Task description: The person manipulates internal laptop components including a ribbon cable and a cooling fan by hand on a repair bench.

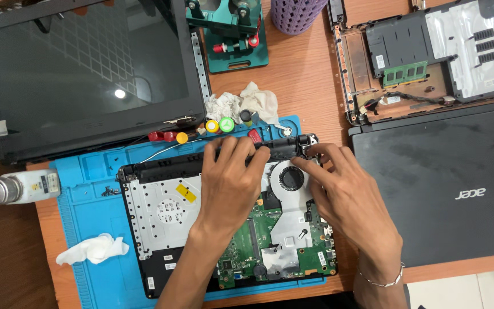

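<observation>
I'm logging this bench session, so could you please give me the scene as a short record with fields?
Setting: wooden desk with a blue work mat
Main item: opened laptop base, green circuit board and round fan exposed
Left hand: fingers on the base's black rear edge
Right hand: fingertips at the rear right hinge corner
Behind: detached screen panel
Right side: closed black laptop, another opened chassis
Left side: white bottle, crumpled tissue

Closed black laptop [447,183] at right, purple cup [295,14], white bottle [21,187] lying left, crumpled tissue [94,249], prob. wipes.
</observation>
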